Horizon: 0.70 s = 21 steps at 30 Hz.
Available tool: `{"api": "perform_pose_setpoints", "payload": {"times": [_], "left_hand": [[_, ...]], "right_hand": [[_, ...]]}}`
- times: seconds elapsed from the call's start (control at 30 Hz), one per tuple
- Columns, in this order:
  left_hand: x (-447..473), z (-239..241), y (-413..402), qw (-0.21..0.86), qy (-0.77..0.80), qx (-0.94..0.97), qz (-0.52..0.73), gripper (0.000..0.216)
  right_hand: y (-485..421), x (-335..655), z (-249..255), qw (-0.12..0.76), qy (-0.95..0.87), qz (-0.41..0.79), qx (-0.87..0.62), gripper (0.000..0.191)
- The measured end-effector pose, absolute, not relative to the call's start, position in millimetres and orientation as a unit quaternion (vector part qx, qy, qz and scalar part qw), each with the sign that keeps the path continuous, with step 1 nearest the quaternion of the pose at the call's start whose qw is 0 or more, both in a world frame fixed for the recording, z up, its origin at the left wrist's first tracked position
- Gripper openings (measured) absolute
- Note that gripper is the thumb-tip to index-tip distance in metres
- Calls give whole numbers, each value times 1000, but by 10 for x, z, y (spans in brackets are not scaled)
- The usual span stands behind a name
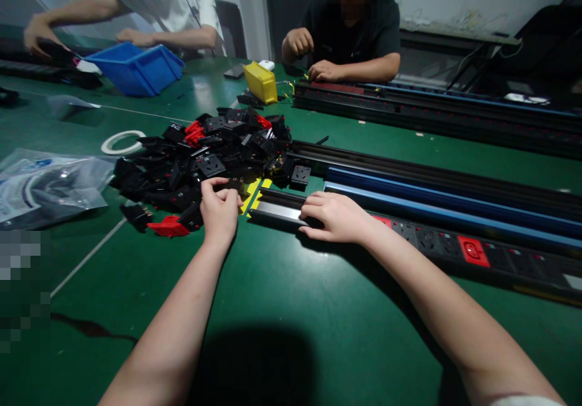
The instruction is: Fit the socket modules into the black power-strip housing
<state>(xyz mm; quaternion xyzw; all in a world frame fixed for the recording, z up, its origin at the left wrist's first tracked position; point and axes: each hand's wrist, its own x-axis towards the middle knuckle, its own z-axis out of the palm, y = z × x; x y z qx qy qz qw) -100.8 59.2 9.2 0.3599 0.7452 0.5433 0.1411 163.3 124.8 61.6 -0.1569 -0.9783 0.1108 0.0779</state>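
Past forearms point(168, 327), toward worktop's point(273, 266) far edge: clamping rail point(276, 212) (right hand point(334, 217)); seemingly selecting sockets point(210, 165) (left hand point(220, 209), grip unclear); needs clean separation.

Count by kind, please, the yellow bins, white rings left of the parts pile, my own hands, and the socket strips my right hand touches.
Yellow bin: 1
White ring: 1
Left hand and right hand: 2
Socket strip: 1
Total: 5

Shiny met. rail point(278, 212), glossy tbl point(273, 285)
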Motion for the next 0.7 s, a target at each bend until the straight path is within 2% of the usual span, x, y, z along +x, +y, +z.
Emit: {"api": "perform_pose_setpoints", "payload": {"times": [0.1,0.27,0.7], "left_hand": [[-1001,106,598,138,751,347,544,39],[-973,154,602,107,780,324,524,35],[-1031,28,627,124,786,375,475,37]], "right_hand": [[1250,1634,615,79,-978,115,-157,30],[1252,1637,613,77,-978,116,-157,30],[1248,1631,615,77,-978,115,-157,30]]}}
